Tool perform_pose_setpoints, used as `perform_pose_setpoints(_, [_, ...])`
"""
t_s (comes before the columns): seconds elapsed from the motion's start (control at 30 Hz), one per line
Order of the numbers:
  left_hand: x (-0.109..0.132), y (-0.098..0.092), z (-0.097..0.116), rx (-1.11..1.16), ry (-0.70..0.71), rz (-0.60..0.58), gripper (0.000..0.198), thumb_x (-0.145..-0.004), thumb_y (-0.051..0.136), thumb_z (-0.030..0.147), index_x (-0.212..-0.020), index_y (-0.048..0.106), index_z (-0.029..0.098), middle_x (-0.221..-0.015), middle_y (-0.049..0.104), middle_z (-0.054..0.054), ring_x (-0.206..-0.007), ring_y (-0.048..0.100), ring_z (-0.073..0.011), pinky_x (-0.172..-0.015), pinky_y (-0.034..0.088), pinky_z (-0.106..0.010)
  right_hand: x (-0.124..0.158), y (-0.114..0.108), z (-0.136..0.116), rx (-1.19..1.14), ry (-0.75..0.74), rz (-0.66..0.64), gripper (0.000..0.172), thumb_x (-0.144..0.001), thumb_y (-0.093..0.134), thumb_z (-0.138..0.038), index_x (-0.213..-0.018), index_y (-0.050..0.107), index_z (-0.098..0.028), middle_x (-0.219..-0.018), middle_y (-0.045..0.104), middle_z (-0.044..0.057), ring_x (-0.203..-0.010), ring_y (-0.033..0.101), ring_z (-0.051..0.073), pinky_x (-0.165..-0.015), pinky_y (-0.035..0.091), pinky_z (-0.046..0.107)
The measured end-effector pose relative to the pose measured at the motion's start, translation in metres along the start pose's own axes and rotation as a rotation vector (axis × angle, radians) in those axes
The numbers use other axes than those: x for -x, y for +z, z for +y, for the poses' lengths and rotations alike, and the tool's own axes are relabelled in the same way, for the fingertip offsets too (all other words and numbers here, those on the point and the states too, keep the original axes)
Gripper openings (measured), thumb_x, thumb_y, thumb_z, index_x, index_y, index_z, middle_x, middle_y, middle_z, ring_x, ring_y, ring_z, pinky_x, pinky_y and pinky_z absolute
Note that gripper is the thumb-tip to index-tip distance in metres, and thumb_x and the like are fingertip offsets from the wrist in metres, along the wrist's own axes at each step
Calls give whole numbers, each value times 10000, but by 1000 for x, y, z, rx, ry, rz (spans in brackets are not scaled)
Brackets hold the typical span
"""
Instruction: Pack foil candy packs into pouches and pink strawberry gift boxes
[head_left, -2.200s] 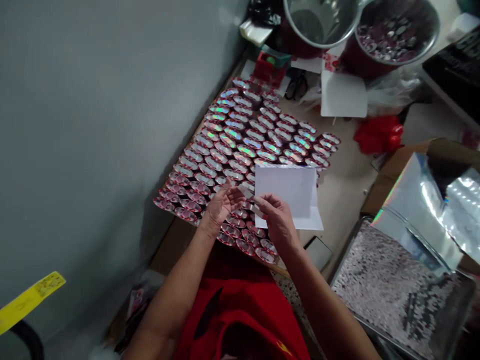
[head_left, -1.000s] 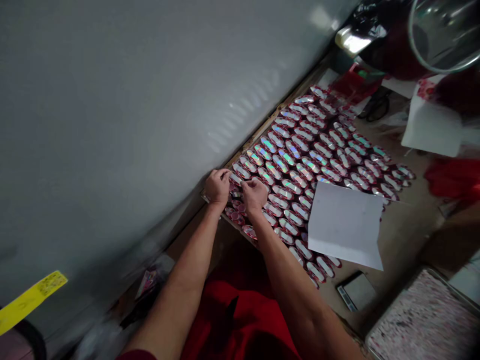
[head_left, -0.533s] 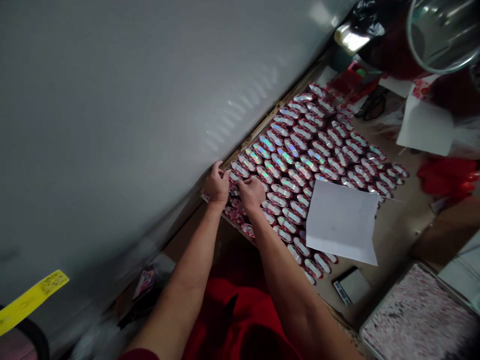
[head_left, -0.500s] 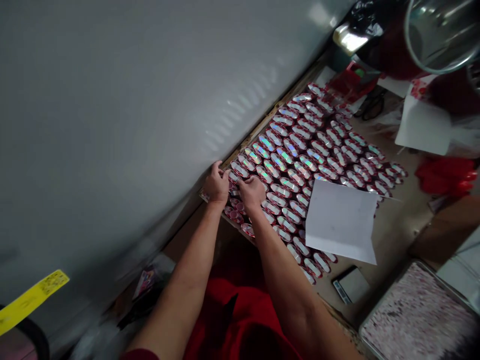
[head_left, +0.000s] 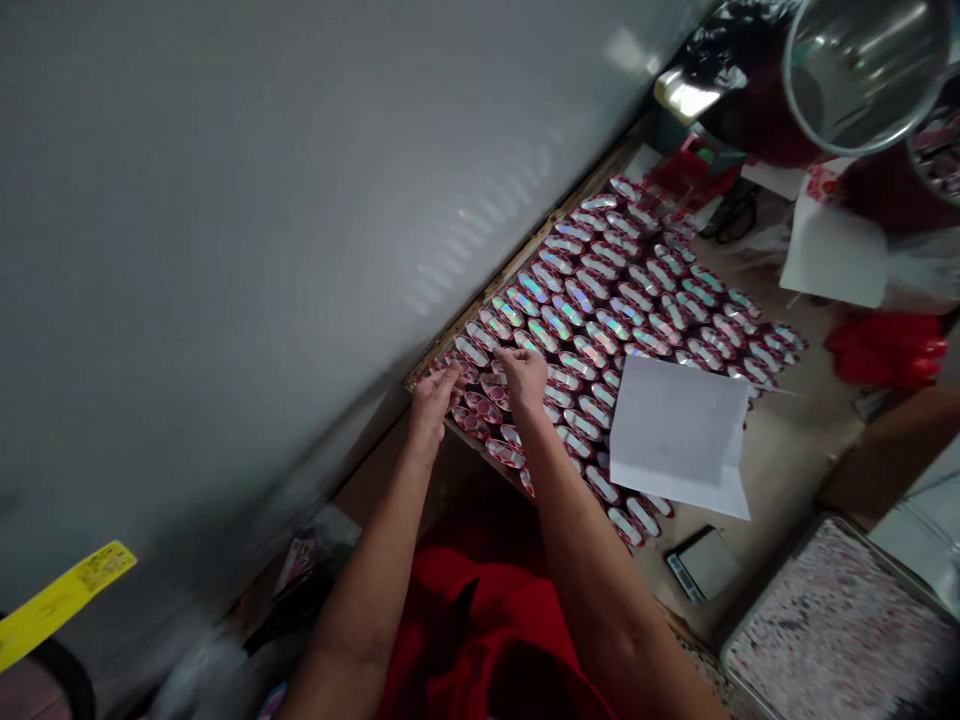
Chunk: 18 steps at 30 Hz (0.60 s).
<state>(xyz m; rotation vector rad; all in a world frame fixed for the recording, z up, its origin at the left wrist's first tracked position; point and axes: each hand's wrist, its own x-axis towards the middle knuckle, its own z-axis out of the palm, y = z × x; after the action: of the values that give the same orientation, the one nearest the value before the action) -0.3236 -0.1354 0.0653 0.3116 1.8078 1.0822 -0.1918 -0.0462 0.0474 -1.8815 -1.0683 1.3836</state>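
Several rows of small red cups with shiny rainbow-foil lids [head_left: 600, 300] stand packed on a board [head_left: 431, 362] against a grey wall. My left hand [head_left: 433, 397] lies over the cups at the near left corner, fingers stretched out and apart, nothing in it. My right hand [head_left: 525, 375] is just beside it, fingertips resting on a foil lid [head_left: 501, 352]. A white sheet [head_left: 679, 430] lies on the cups to the right of my right hand, untouched.
Grey wall [head_left: 262, 200] runs along the left. Metal bowl [head_left: 862, 60], red box [head_left: 694, 165] and white paper [head_left: 832, 250] sit at the far end. Red bag [head_left: 885, 345] at right. A small scale [head_left: 705, 563] and a tray of glittery bits [head_left: 840, 630] lie near right.
The hands left the white sheet and went to the near left corner cups, fingers curled there. Now both have drawn back a little and the left fingers have spread.
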Motion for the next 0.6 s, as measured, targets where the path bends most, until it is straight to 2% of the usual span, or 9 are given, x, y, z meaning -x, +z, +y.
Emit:
perform_pose_setpoints(0.07, [8,4,-9,221,-170,-114,594,-670,896,674,-960,791,167,-909,783,-80,-679,644,-120,-659,509,-243,1,1,0,-45,0,-13,367,-704,765,-503,-621,532,-232,-544,528,-60,-551,473,125,-563,358,253])
perform_pose_setpoints(0.13, [10,12,-12,325,-243,-158,586,-545,1001,567,-904,786,157,-882,779,-65,-670,634,-98,-645,508,-217,2,3,2,-71,4,-18,372,-688,775,-480,-600,511,-235,-530,487,-72,-541,433,112,-551,348,249])
perform_pose_setpoints(0.23, [6,23,-14,360,-304,-110,500,-483,1049,386,-829,773,152,-788,757,-28,-603,596,-71,-570,452,-183,4,3,5,-105,21,-46,400,-671,785,-501,-592,492,-241,-520,455,-77,-527,413,108,-523,349,250])
perform_pose_setpoints(0.33, [4,28,-15,348,-315,-68,430,-498,1035,292,-799,761,155,-746,740,-8,-566,577,-65,-541,421,-182,7,-6,7,-167,72,-81,448,-674,776,-597,-634,501,-246,-535,480,-68,-511,445,117,-499,375,259])
perform_pose_setpoints(0.4, [3,26,-17,297,-275,-76,377,-565,1003,320,-806,763,156,-748,739,-11,-575,583,-77,-557,430,-199,11,-18,10,-224,102,-125,470,-645,804,-621,-713,532,-244,-566,525,-66,-505,474,123,-495,394,266])
perform_pose_setpoints(0.47, [3,23,-17,159,-163,-75,297,-668,942,362,-808,770,164,-720,721,-6,-583,582,-98,-591,446,-229,17,-34,16,-285,105,-184,517,-551,884,-557,-800,561,-239,-610,578,-65,-522,518,132,-512,425,270])
perform_pose_setpoints(0.53, [1,23,-13,-77,38,-53,198,-769,864,356,-806,781,180,-718,716,-8,-632,605,-128,-661,472,-266,24,-46,25,-324,95,-197,550,-472,923,-471,-826,579,-229,-644,612,-56,-559,566,144,-555,470,280])
perform_pose_setpoints(0.6, [-3,28,-7,-361,249,-29,124,-833,807,323,-812,795,201,-789,740,-27,-741,651,-169,-761,497,-304,28,-53,36,-331,88,-116,512,-464,907,-444,-792,582,-222,-659,623,-44,-596,597,156,-600,506,297])
